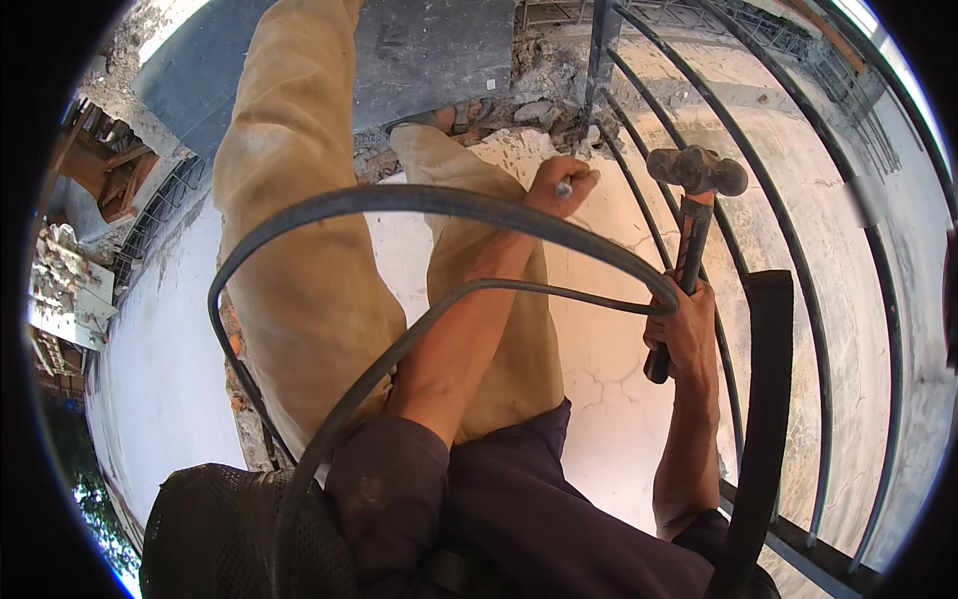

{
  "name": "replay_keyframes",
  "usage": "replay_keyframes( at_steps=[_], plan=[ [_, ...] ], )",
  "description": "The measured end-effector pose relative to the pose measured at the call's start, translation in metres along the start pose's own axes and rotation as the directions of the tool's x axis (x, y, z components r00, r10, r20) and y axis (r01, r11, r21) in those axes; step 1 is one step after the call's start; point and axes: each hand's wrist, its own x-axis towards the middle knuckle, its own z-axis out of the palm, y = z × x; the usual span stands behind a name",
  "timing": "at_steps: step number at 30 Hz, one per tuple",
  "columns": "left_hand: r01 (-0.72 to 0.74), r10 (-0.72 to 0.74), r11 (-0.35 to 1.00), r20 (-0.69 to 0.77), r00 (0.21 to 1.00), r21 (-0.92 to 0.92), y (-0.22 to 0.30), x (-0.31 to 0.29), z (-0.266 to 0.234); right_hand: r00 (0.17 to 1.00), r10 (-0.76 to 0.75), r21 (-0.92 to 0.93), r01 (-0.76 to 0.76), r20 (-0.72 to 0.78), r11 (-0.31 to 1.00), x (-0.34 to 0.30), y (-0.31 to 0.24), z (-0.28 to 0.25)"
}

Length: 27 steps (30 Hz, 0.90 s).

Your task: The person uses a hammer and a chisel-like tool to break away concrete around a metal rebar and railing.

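Note:
My left hand [555, 192] is closed around a metal chisel [565, 188], its round struck end showing above the fist. Most of the chisel is hidden by my fingers, close to the broken wall edge [504, 150]. To the right, my right hand [691, 331] grips a hammer [691, 245] by its dark, worn handle. The hammer's heavy, rounded head [697, 171] is raised in front of the metal bars, apart from the chisel.
Dark metal bars [820, 299] curve along the right side. A black cable [419, 200] loops across the view before my arms, and a black strap [768, 379] hangs at right. Rubble [534, 112] lies beside a dark panel [434, 55]. My legs [299, 220] stretch ahead over the pale wall.

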Motion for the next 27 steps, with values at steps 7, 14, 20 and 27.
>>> replay_keyframes(
  at_steps=[7, 14, 20, 27],
  plan=[
    [-0.319, 0.336, 0.939, -0.139, 0.931, 0.131, 0.069, -0.057, 0.079, 1.000, 0.014, 0.113, -0.016, 0.014, 0.993, -0.045, 0.036, -0.018],
    [0.041, -0.116, 0.939, -0.203, 0.972, -0.342, 0.092, 0.044, -0.006, 0.993, -0.054, 0.161, 0.037, 0.103, 0.986, -0.033, 0.016, 0.002],
    [0.179, -0.245, 0.870, -0.087, 0.966, -0.460, 0.087, 0.071, -0.031, 0.989, -0.122, 0.335, 0.087, 0.086, 0.938, -0.002, -0.021, 0.011],
    [0.045, -0.101, 0.939, -0.149, 0.984, -0.340, 0.066, 0.084, -0.003, 0.888, -0.422, 0.038, 0.435, -0.183, 0.900, -0.006, -0.085, 0.016]
  ],
)
